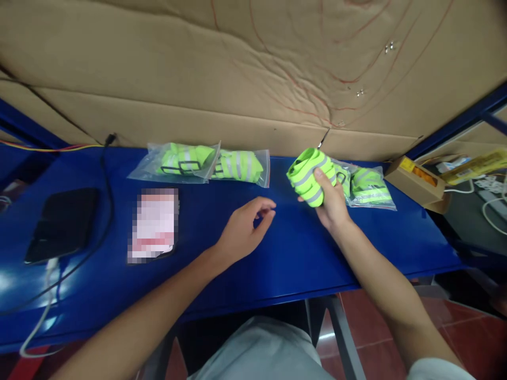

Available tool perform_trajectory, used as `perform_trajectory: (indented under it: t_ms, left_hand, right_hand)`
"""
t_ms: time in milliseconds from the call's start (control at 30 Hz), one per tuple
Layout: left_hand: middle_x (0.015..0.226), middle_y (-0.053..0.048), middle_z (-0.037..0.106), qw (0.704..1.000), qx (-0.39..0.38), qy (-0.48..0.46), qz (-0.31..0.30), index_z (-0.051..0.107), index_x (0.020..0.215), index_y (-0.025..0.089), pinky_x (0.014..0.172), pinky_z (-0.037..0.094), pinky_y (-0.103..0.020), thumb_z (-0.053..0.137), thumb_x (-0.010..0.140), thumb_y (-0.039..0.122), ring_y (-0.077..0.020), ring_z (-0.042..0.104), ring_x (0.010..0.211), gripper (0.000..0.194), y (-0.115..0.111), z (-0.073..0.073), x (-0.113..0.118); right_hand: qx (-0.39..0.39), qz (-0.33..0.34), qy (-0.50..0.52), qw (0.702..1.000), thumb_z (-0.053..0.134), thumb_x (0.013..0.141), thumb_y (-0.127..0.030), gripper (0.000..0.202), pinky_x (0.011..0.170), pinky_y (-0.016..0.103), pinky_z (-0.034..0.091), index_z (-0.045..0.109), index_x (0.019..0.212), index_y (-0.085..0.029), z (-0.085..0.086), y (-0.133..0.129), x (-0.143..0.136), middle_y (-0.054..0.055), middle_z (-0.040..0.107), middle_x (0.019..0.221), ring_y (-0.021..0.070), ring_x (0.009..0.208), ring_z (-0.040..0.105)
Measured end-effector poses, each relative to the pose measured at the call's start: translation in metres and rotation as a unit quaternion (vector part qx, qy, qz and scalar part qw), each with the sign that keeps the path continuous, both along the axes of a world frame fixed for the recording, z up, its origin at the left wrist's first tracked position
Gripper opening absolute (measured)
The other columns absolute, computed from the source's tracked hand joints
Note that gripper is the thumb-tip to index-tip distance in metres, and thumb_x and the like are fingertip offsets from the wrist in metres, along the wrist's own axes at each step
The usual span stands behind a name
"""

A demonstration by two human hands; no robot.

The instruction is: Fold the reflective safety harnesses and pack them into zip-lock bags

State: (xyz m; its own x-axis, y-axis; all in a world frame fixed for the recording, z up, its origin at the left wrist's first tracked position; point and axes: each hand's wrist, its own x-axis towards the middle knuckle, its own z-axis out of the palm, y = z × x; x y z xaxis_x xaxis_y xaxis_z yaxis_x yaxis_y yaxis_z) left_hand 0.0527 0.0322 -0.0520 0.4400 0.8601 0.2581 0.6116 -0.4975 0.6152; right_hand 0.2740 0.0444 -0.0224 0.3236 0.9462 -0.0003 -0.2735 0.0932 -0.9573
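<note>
My right hand (331,198) grips a bundle of neon yellow-green reflective vest (312,177) with grey stripes, rolled up and raised over the table. The thumb presses on its front, and the other fingers are mostly hidden behind it. To the left, my left hand (247,227) hovers above the blue table (277,264) with nothing in it. Its fingers are bent, with a gap between thumb and fingertips. Beyond the held roll, partly covered by it, lie clear bags of similar vests (370,186). Two more bagged vests (186,158) (240,165) lie overlapping at the back left.
A black phone (63,219) with a white cable (49,285) lies at the left, near a blurred-out phone-shaped item (153,226). A small cardboard box (415,182) stands at the right end. Cardboard sheeting (158,68) rises behind the table.
</note>
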Motion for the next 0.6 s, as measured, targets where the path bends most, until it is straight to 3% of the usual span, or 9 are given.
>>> perform_trajectory:
  t_ms: [67, 167, 233, 333, 467, 600]
  left_hand:
    - [0.101, -0.011, 0.075, 0.995, 0.012, 0.09, 0.048, 0.069, 0.105, 0.02, 0.097, 0.053, -0.047, 0.044, 0.104, 0.031, -0.0269, 0.071, 0.096, 0.027, 0.011, 0.011, -0.015]
    - [0.101, -0.026, 0.072, 0.971, 0.033, 0.177, 0.156, 0.071, 0.096, 0.009, 0.1, 0.043, -0.068, 0.049, 0.097, 0.027, -0.0457, 0.067, 0.107, 0.029, 0.035, 0.025, -0.043]
    - [0.112, -0.029, 0.071, 0.933, 0.041, 0.282, 0.219, 0.072, 0.099, 0.007, 0.102, 0.042, -0.066, 0.054, 0.094, 0.03, -0.0491, 0.061, 0.118, 0.029, 0.052, 0.03, -0.057]
    - [0.118, -0.029, 0.071, 0.897, 0.027, 0.37, 0.241, 0.073, 0.103, 0.006, 0.101, 0.047, -0.056, 0.056, 0.092, 0.028, -0.046, 0.061, 0.122, 0.031, 0.074, 0.03, -0.067]
    - [0.111, -0.027, 0.073, 0.899, 0.032, 0.353, 0.257, 0.075, 0.103, 0.005, 0.09, 0.052, -0.049, 0.05, 0.09, 0.022, -0.0415, 0.068, 0.111, 0.033, 0.087, 0.036, -0.073]
    - [0.119, -0.021, 0.073, 0.899, 0.063, 0.297, 0.316, 0.074, 0.119, 0.01, 0.086, 0.053, -0.049, 0.045, 0.096, 0.037, -0.0386, 0.07, 0.109, 0.046, 0.099, 0.067, -0.094]
  right_hand:
    - [0.033, -0.037, 0.004, 0.999, 0.088, 0.075, -0.051, 0.047, 0.079, 0.04, 0.069, 0.074, 0.105, -0.018, 0.001, 0.008, 0.01, 0.006, 0.08, 0.099, 0.0264, 0.097, 0.077]
    - [0.024, -0.06, 0.001, 0.998, 0.088, 0.073, -0.052, 0.047, 0.079, 0.041, 0.07, 0.074, 0.103, -0.018, -0.005, 0.014, 0.015, 0.007, 0.08, 0.099, 0.0273, 0.098, 0.077]
    - [-0.002, -0.052, 0.0, 0.999, 0.089, 0.071, -0.052, 0.05, 0.078, 0.043, 0.07, 0.074, 0.101, -0.017, -0.012, 0.014, 0.011, 0.009, 0.08, 0.098, 0.0283, 0.096, 0.077]
    - [-0.022, -0.028, -0.002, 0.999, 0.092, 0.067, -0.053, 0.054, 0.076, 0.044, 0.07, 0.075, 0.102, -0.015, -0.019, 0.01, 0.0, 0.011, 0.08, 0.101, 0.0298, 0.093, 0.078]
    - [-0.021, -0.01, -0.011, 1.0, 0.092, 0.065, -0.054, 0.058, 0.082, 0.045, 0.069, 0.076, 0.106, -0.016, -0.024, 0.005, -0.009, 0.012, 0.08, 0.108, 0.0306, 0.097, 0.079]
    - [-0.012, 0.0, -0.014, 1.0, 0.092, 0.064, -0.055, 0.059, 0.087, 0.046, 0.068, 0.076, 0.106, -0.017, -0.028, 0.006, -0.008, 0.011, 0.08, 0.112, 0.0309, 0.1, 0.079]
